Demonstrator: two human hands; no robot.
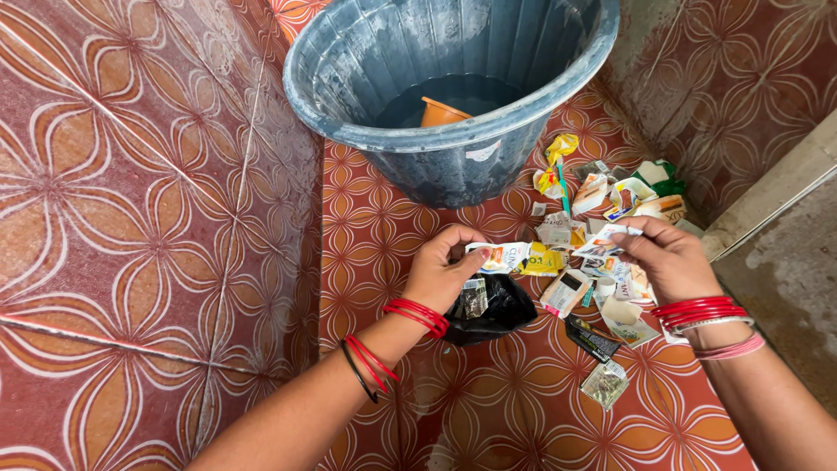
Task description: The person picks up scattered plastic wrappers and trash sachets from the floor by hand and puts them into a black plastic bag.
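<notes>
As both hands work above a litter of torn packets on the patterned floor, the scene reads as follows.

Left hand: the left hand (pixel 443 272) is curled, thumb and fingertips pinching one end of a white and orange sachet (pixel 499 256); a black plastic bag (pixel 493 307) sits directly beneath the palm, and whether the lower fingers also grip it cannot be told.

Right hand: the right hand (pixel 664 258) pinches a small pale wrapper scrap (pixel 603 237) between thumb and forefinger, held just above the litter.

Held items: both pieces are lifted clear of the floor, between the two hands and above the bag's right edge.

Litter pile: loose wrappers (pixel 602 196), yellow, white and green, lie scattered from the tub's base toward the right wall; a dark sachet (pixel 591 338) and a silvery one (pixel 606 382) lie nearer the viewer.

Tub: a large blue-grey plastic tub (pixel 453 131) stands against the tiled wall (pixel 131 218), holding water and a floating orange cup (pixel 440 113).

Step in hand (judgement): picking up, with pieces gathered in the fingers near the black bag.

Next move (judgement): it appears to call for bringing the held pieces to the bag's mouth, which looks collapsed and may need spreading before anything drops in.

Risk (judgement): light scraps could slip from so fine a pinch.
</notes>
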